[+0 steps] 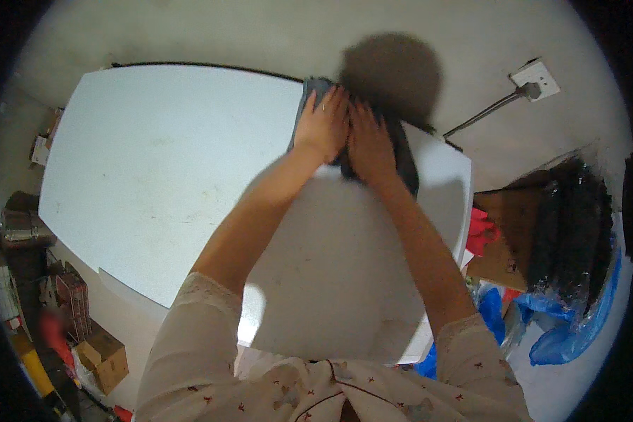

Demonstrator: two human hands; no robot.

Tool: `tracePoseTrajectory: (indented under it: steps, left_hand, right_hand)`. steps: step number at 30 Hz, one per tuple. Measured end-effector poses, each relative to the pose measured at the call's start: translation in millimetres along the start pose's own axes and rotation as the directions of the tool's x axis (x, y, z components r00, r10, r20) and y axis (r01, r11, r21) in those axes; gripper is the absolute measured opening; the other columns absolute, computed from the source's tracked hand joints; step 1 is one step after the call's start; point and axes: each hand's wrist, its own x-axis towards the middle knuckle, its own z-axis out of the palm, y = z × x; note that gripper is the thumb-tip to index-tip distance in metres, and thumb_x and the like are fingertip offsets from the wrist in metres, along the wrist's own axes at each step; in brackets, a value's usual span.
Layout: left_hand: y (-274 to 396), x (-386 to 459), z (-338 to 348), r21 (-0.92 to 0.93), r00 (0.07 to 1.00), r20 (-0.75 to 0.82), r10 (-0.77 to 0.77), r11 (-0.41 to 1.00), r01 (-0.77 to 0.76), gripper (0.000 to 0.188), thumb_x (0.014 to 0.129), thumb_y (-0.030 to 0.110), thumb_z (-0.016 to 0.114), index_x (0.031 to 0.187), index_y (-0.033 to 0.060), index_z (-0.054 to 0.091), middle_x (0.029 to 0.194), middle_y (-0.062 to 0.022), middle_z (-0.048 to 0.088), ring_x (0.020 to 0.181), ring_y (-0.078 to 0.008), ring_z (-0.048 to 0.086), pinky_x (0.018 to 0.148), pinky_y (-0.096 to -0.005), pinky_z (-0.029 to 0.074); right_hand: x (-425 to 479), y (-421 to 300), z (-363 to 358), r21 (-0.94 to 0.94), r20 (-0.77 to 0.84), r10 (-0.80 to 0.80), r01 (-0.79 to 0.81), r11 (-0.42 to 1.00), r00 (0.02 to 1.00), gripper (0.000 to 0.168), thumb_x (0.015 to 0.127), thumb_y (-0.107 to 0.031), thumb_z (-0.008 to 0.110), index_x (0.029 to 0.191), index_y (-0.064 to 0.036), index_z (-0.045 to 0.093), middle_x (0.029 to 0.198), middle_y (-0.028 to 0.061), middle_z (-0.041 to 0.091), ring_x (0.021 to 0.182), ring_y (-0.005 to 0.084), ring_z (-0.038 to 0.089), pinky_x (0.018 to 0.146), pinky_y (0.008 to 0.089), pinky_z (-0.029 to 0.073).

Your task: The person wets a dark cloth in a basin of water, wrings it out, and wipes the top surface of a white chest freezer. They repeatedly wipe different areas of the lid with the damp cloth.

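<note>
A dark grey folded cloth [407, 158], maybe a garment, lies at the far edge of a white flat top [169, 158]. My left hand [323, 129] rests palm down on the cloth's left part, with a ring on one finger. Beside it, my right hand [370, 145] lies flat on the cloth's right part, its fingers pointing away from me. The two hands almost touch. Much of the cloth is hidden under them, and I cannot make out its full shape.
Behind the top rises a pale wall with a plugged-in cable [485, 112] at a socket [542, 80]. To the right stand a cardboard box [501, 232], a black plastic-wrapped bundle [569, 227] and blue plastic [559, 343]. A small open carton [105, 358] sits at lower left.
</note>
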Motion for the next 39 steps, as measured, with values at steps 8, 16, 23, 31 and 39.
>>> tracePoseTrajectory:
  steps: [8,16,23,31,39]
  left_hand:
    - [1.7,31.0,5.6,-0.051,0.993,0.085,-0.082,0.995,0.086,0.048,0.096,0.025,0.042,0.141,0.0089,0.041,0.152,-0.003,0.033,0.142,-0.0203,0.025,0.115,-0.042,0.021]
    - [90.0,-198.3,-92.3,-0.251,0.998,0.025,0.049,0.967,-0.041,0.052,0.094,0.023,0.045,0.14,0.0,0.039,0.148,-0.0132,0.038,0.138,-0.027,0.033,0.113,-0.0453,0.023]
    - [209.0,-316.3,-129.9,-0.454,0.914,0.325,0.241,0.888,-0.073,0.063,0.089,0.026,0.05,0.143,0.0001,0.034,0.152,-0.013,0.03,0.141,-0.0257,0.027,0.115,-0.0477,0.019]
    - [254.5,-168.1,-90.8,-0.291,0.964,0.159,0.213,0.943,-0.16,0.057,0.093,0.028,0.044,0.143,0.0018,0.037,0.153,-0.011,0.029,0.142,-0.0243,0.024,0.114,-0.0548,0.012]
    - [240.8,16.6,-5.2,-0.274,0.982,-0.186,-0.043,0.962,-0.01,0.05,0.093,0.029,0.043,0.137,0.0043,0.046,0.145,-0.0112,0.041,0.137,-0.026,0.033,0.11,-0.0619,0.014]
  right_hand:
    - [15.9,15.9,8.9,-0.012,-0.065,0.072,-0.073,0.997,0.995,0.047,0.096,-0.026,0.039,0.139,-0.008,0.041,0.145,0.0117,0.042,0.135,0.0301,0.037,0.11,0.051,0.029]
    - [-203.5,-88.9,-95.2,0.236,0.146,0.063,-0.096,0.967,0.987,0.059,0.089,-0.023,0.049,0.142,-0.001,0.033,0.152,0.016,0.029,0.141,0.0296,0.027,0.111,0.0519,0.026]
    - [-383.4,-117.4,-155.9,0.209,0.524,0.238,-0.394,0.895,0.818,0.058,0.092,-0.026,0.046,0.143,-0.002,0.033,0.153,0.0148,0.027,0.141,0.0284,0.027,0.113,0.0526,0.02]
    - [-313.1,10.4,-135.3,-0.059,0.235,0.412,-0.41,0.91,0.88,0.057,0.091,-0.026,0.045,0.146,-0.015,0.035,0.154,0.0085,0.027,0.143,0.0303,0.021,0.106,0.07,0.012]
    - [-169.0,152.8,-60.2,-0.078,0.052,0.34,-0.335,0.939,0.939,0.051,0.094,-0.029,0.043,0.145,-0.028,0.035,0.152,0.0035,0.03,0.141,0.0306,0.026,0.099,0.073,0.025]
